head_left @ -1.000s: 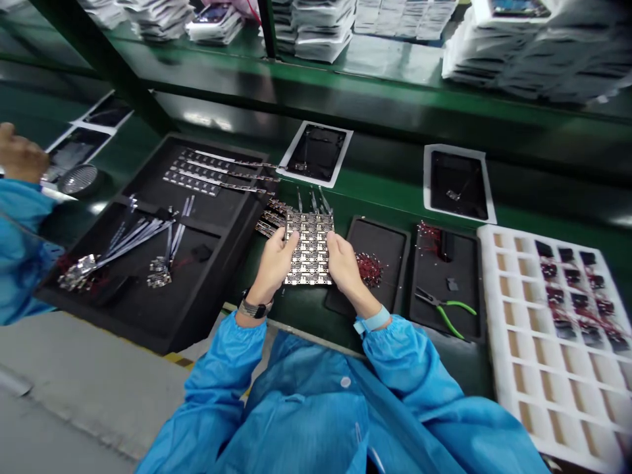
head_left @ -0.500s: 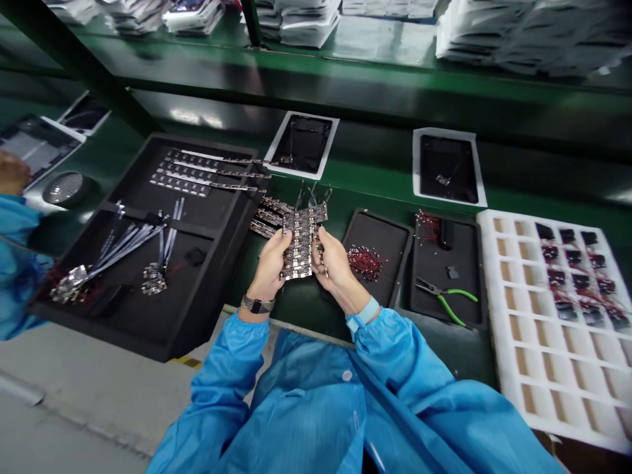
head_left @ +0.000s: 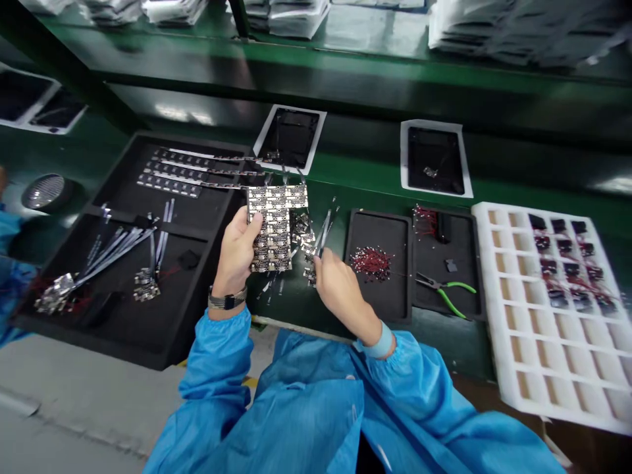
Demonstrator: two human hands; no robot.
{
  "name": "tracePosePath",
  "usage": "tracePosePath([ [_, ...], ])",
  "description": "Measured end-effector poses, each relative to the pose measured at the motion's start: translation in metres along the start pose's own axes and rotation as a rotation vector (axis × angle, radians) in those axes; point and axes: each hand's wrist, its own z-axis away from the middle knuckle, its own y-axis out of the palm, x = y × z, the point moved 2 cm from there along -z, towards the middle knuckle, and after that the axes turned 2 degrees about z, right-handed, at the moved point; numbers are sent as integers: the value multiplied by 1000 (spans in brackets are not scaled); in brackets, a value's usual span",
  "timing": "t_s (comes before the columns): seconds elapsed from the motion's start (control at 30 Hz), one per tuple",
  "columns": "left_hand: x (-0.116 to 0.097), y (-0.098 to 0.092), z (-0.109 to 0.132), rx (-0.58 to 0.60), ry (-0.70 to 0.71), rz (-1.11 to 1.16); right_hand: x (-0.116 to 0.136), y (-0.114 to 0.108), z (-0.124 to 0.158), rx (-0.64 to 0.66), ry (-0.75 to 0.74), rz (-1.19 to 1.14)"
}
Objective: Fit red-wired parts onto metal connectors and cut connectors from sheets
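My left hand [head_left: 237, 249] grips a panel of small circuit boards [head_left: 270, 230] by its left edge, thumb on top. My right hand [head_left: 340, 283] is closed at the right of the panel, its fingertips around a thin strip or tool [head_left: 323, 232] that I cannot make out clearly. Loose small boards [head_left: 302, 230] with ribbon tails lie between the panel and my right hand. Several thin strips [head_left: 269, 288] rest on the green bench below the panel. Right of my right hand, a black tray [head_left: 379, 227] holds a heap of red-wired parts [head_left: 372, 262].
At left is a large black tray [head_left: 197, 227] with board strips and ribbon cables. Green-handled pliers [head_left: 447, 289] lie in another tray, beside a white compartment tray [head_left: 528, 329]. Two tablet-like panels [head_left: 290, 137] lie behind. A person's blue sleeve [head_left: 14, 283] shows at far left.
My left hand has shifted left with the panel. My right hand has come off the panel's right side and now pinches something thin. Loose boards and strips are now visible beside it.
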Motion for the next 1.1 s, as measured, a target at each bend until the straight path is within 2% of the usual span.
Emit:
tracePosePath([
  [0.07, 2, 5, 4, 23, -7, 19, -5, -10, 2, -107, -91, -102],
  [0.13, 4, 11, 9, 57, -15, 37, -12, -19, -7, -148, -105, -392],
  [0.23, 11, 22, 19, 151, -59, 62, -14, -25, -33, -2, 7, -954],
  [0.3, 18, 27, 25, 229, -110, 72, -10, -26, -49, 19, 60, -1173],
  [0.4, 28, 31, 29, 294, -184, 91, -3, -27, -61, -171, 41, -1185],
  [0.5, 30, 32, 26, 216, -176, 94, 2, -22, -60, -263, -37, -1114],
  [0.63, 29, 39, 19, 38, -86, 28, 8, -10, -62, -133, -43, -1281],
  [0.77, 32, 48, 17, 25, -170, 142, 11, -3, -67, -27, 61, -1484],
  [0.83, 28, 48, 17, 54, -156, 83, 9, 0, -65, -70, 89, -1464],
  [0.9, 18, 42, 16, 72, -40, -116, 2, 3, -62, -172, 88, -1362],
  [1.0, -2, 29, 14, 39, 130, -381, -9, 9, -56, -295, 57, -1059],
  [1.1, -16, 17, 9, -11, 146, -389, -11, 16, -50, -207, 40, -650],
])
